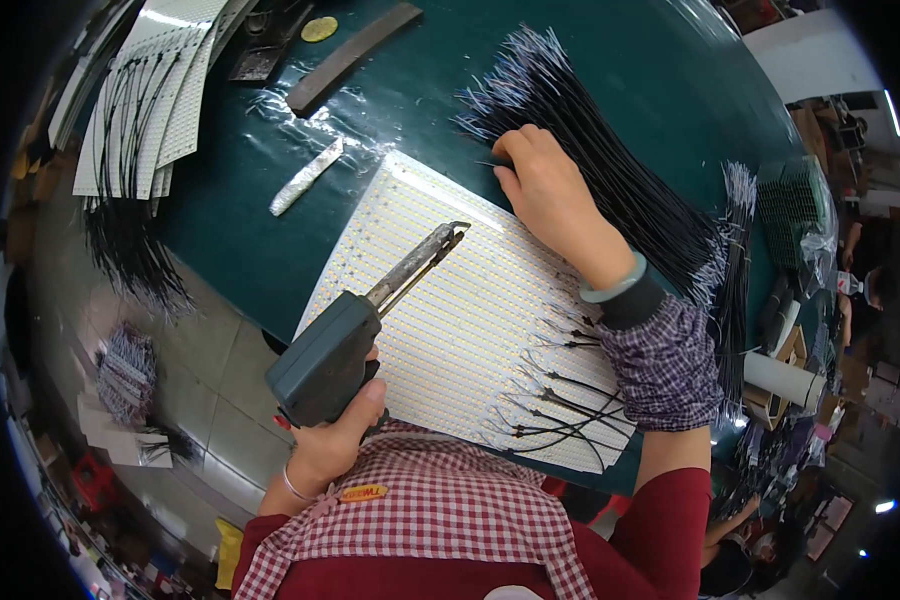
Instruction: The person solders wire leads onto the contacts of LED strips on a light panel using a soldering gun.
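Observation:
My left hand point(338, 436) is closed round the handle of a dark grey soldering gun point(322, 352). Its barrel and bent tip reach over a white LED circuit board point(425, 310) lying at a slant on the bench. My right hand point(552, 190) is pinched above the board's far edge, with the end of a thin black wire point(486, 163) poking out of the fingertips; the rest of that wire is hidden. Just beyond lies a big bundle of black wires point(625, 165) with pale stripped ends. Several short black wires point(565, 395) are attached along the board's near right side.
On the green bench point(400, 95) lie a dark metal bar point(353, 58), a silvery wrapped stick point(307, 177) and a round yellow piece point(319, 29). Wired boards point(160, 110) are stacked at the far left. A second wire bundle point(737, 260) and a green mesh stack point(792, 205) stand right.

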`<state>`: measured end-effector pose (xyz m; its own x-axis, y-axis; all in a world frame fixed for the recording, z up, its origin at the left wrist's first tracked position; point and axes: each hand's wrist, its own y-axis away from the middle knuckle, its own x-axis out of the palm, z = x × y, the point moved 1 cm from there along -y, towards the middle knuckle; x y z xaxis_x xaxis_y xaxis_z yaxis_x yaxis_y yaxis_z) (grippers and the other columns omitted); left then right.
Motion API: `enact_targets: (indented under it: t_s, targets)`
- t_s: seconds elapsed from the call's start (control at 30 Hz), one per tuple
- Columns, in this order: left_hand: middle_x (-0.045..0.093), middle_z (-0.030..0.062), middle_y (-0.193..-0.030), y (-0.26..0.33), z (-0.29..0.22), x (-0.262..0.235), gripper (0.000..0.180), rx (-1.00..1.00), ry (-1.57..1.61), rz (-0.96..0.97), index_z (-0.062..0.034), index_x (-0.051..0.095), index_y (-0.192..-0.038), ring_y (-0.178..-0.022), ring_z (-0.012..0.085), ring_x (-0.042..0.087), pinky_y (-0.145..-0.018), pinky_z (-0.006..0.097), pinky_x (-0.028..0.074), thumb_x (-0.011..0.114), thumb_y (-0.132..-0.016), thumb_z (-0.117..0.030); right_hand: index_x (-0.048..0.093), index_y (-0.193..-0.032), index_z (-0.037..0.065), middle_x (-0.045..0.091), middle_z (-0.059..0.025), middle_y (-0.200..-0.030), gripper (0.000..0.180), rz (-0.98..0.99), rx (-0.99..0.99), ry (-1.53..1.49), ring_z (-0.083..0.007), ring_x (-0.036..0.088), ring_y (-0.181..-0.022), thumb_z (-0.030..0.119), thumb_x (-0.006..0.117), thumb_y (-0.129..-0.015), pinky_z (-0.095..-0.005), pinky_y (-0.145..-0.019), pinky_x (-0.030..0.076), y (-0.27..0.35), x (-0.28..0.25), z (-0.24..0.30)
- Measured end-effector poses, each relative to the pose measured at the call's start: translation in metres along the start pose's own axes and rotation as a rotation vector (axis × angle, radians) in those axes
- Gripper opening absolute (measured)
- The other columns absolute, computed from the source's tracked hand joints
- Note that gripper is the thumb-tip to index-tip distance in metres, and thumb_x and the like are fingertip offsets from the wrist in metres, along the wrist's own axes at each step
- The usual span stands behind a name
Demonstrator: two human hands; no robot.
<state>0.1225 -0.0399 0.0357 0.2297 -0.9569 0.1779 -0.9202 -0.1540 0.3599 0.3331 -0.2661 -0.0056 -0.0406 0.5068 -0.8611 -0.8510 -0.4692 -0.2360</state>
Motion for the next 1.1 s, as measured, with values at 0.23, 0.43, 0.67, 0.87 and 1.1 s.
enact_targets:
  t_s: [0.23, 0.43, 0.67, 0.87, 1.1]
  targets:
    - [0.063, 0.0077, -0.096, 0.000, -0.002, -0.006, 0.040, 0.035, -0.013, -0.037, 0.0018, 0.056, -0.121, -0.064, 0.0087, 0.055, -0.053, 0.023, 0.045, 0.068, -0.083, 0.000, 0.055, -0.089, 0.002, 0.053, -0.0115, -0.086, 0.009, -0.031, -0.054, 0.151, -0.0287, 0.053, -0.084, 0.005, 0.061, -0.082, -0.0381, -0.074, 0.047, -0.001, 0.015, 0.000]
    - [0.063, 0.0086, -0.094, -0.004, -0.001, -0.002, 0.039, 0.075, -0.021, 0.028, 0.0027, 0.057, -0.120, -0.064, 0.0090, 0.056, -0.053, 0.024, 0.044, 0.068, -0.083, 0.000, 0.054, -0.090, -0.001, 0.057, -0.0103, -0.080, 0.007, -0.037, 0.313, -0.369, -0.0205, 0.055, -0.071, 0.004, 0.058, -0.086, -0.0312, -0.063, 0.044, 0.025, -0.029, 0.024]
    - [0.061, 0.0139, -0.109, -0.005, 0.006, 0.011, 0.034, 0.073, -0.125, 0.161, 0.0035, 0.056, -0.117, -0.058, 0.0119, 0.055, -0.048, 0.026, 0.044, 0.063, -0.084, 0.003, 0.055, -0.084, -0.002, 0.058, -0.0120, -0.072, 0.008, 0.056, 0.538, -0.324, -0.0204, 0.058, -0.062, 0.002, 0.062, -0.081, -0.0312, -0.057, 0.047, 0.103, -0.077, 0.045]
    - [0.063, 0.0081, -0.097, -0.006, 0.014, 0.027, 0.033, 0.015, -0.286, 0.302, 0.0019, 0.059, -0.117, -0.061, 0.0104, 0.055, -0.052, 0.025, 0.046, 0.067, -0.085, -0.001, 0.058, -0.082, -0.001, 0.055, -0.0111, -0.078, 0.007, -0.057, 0.474, -0.331, -0.0212, 0.059, -0.066, 0.001, 0.065, -0.079, -0.0301, -0.060, 0.048, 0.131, -0.053, 0.031]
    - [0.068, 0.0073, -0.083, -0.004, 0.010, 0.043, 0.024, -0.056, -0.356, 0.271, 0.0040, 0.067, -0.100, -0.069, 0.0090, 0.060, -0.060, 0.023, 0.047, 0.074, -0.081, -0.007, 0.059, -0.082, -0.001, 0.056, -0.0106, -0.079, 0.007, -0.114, 0.503, -0.335, -0.0216, 0.061, -0.067, 0.002, 0.065, -0.079, -0.0304, -0.059, 0.050, 0.137, -0.041, 0.029]
